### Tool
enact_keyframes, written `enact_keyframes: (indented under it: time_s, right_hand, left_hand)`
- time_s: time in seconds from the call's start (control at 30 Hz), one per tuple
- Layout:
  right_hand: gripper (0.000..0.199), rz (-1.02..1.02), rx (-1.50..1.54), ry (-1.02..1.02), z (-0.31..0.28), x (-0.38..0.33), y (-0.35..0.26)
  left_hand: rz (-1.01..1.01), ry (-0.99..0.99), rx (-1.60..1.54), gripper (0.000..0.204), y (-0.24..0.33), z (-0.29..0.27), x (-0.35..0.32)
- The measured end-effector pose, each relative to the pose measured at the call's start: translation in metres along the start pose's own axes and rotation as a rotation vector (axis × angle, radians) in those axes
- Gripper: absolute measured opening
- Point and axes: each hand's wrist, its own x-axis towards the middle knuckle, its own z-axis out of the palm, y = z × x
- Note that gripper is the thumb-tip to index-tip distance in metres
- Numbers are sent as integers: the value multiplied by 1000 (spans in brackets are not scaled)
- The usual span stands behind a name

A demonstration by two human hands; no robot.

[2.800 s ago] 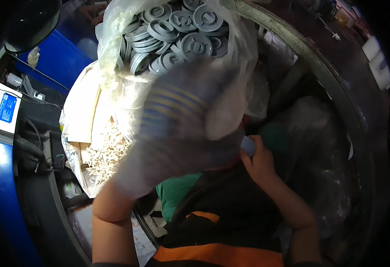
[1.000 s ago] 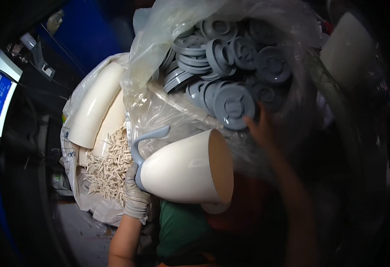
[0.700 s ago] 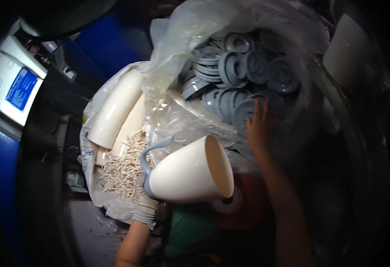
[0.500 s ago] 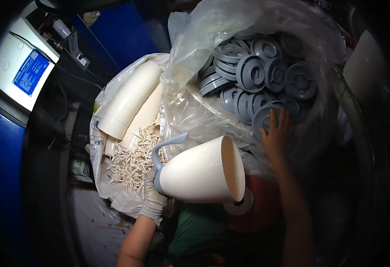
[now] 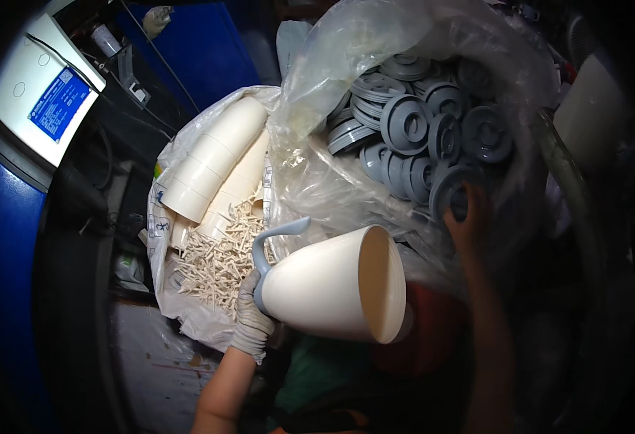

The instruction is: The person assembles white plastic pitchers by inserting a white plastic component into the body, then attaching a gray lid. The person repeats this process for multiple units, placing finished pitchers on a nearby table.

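Observation:
A cream-white plastic jug [image 5: 317, 289] lies tilted on its side in front of me, its wide open mouth facing right. My left hand [image 5: 251, 318], in a pale knit glove, is closed around the jug's blue-grey base, beside the curved blue-grey handle [image 5: 261, 253]. At the near edge of a heap of round grey lids [image 5: 405, 124], my bare right hand [image 5: 472, 220] curls its fingers over the rim of one grey lid [image 5: 440, 195]. Shadow covers part of this hand.
A large clear plastic bag [image 5: 324, 188] surrounds the lids. Left of it, a white sack [image 5: 169, 296] holds nested cream jug bodies [image 5: 212, 166] and many small cream pegs [image 5: 219, 275]. A white-and-blue machine [image 5: 31, 87] stands at far left. Something red [image 5: 429, 325] sits behind the jug's mouth.
My right hand has moved slightly right, its fingers now curled over the lid instead of spread on it; that lid has shifted right. The jug's mouth has turned a little toward me.

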Motion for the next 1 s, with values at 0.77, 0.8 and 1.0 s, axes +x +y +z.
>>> enact_keyframes:
  time_s: [0.77, 0.8, 1.0]
  right_hand:
    - [66, -378, 569, -199, -218, -114, -105]
    - [66, -393, 588, -175, -220, -119, -106]
    - [61, -270, 646, -142, -220, -141, -105]
  left_hand:
    - [-305, -162, 190, 45, -31, 38, -53]
    - [-307, -168, 205, 44, -32, 37, -54]
    - [-96, -183, 400, 42, -33, 51, -75]
